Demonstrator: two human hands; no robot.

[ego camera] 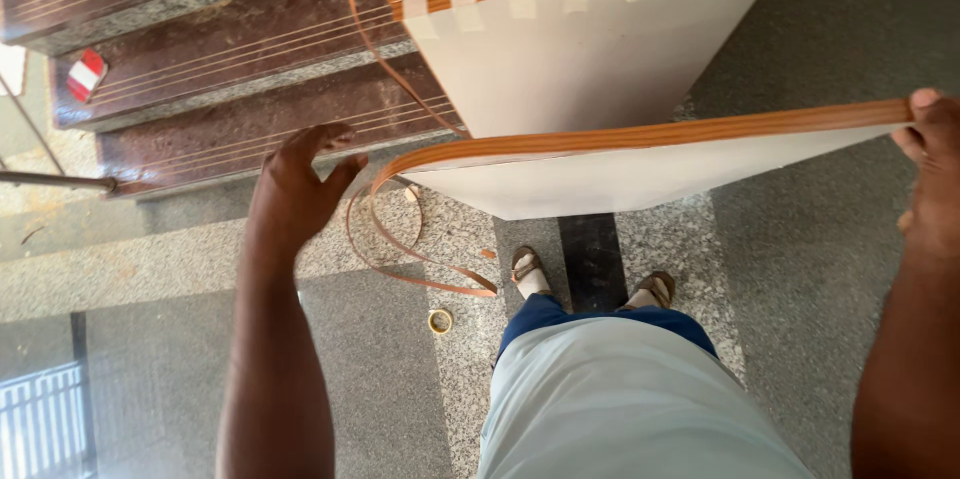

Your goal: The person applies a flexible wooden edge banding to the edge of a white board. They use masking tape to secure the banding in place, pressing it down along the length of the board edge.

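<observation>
- Step in hand: edge-band work on a white board panel (pixel 640 174). The orange-brown edge strip (pixel 650 134) runs along the panel's upper edge, from the right of the frame toward the centre.
- Right hand (pixel 935 169), right edge of the frame: fingers curled over the end of the panel, thumb on top, gripping panel and strip together.
- Left hand (pixel 300 184), centre left: fingers spread and lightly bent, palm down, holding nothing. It hangs just beside the point where the strip leaves the panel's corner, not touching it as far as can be seen.
- The free length of strip curls off the corner and falls in loops on the floor (pixel 800 269), ending near the sandalled feet (pixel 590 284) at centre bottom. A further run rises in an arc to the top of the frame.
- Judgement: the strip sits along the edge but its loose end is uncontrolled. The next move calls for the left hand to take the strip at the corner and keep it flush with the edge while the right hand steadies the panel.
- Behind the panel stands a white cabinet (pixel 590 59) with a checkered top, upper centre.
- Containers: none open to view. A small tape roll (pixel 440 321) lies on the floor, lower centre; a white ring-shaped item at the top edge is cut off and cannot be identified.
- Stone stairs (pixel 220 49) occupy the upper left.
</observation>
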